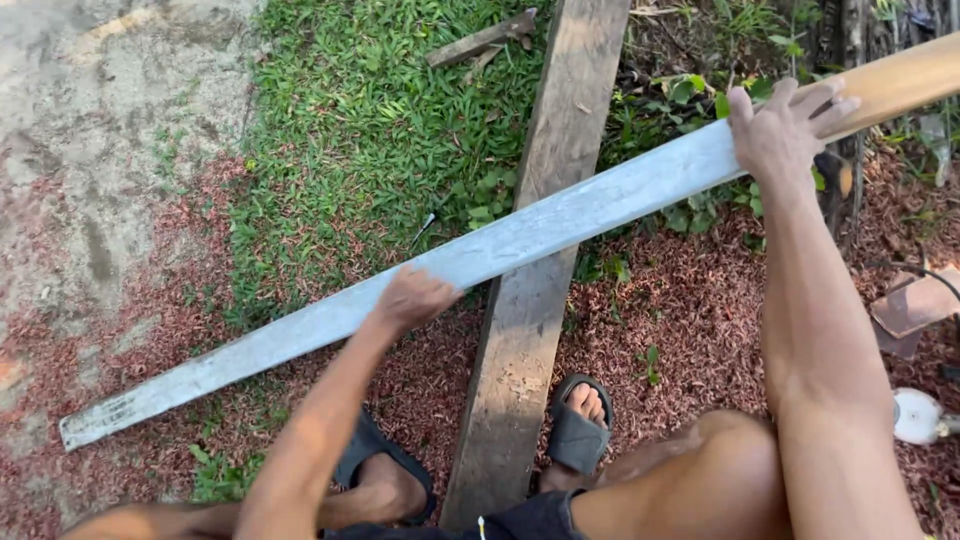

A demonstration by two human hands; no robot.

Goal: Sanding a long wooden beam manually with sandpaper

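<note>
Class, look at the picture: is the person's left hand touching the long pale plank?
Touching. The head view shows the left hand resting on the near edge of the long pale plank, with no gap between them.
</note>
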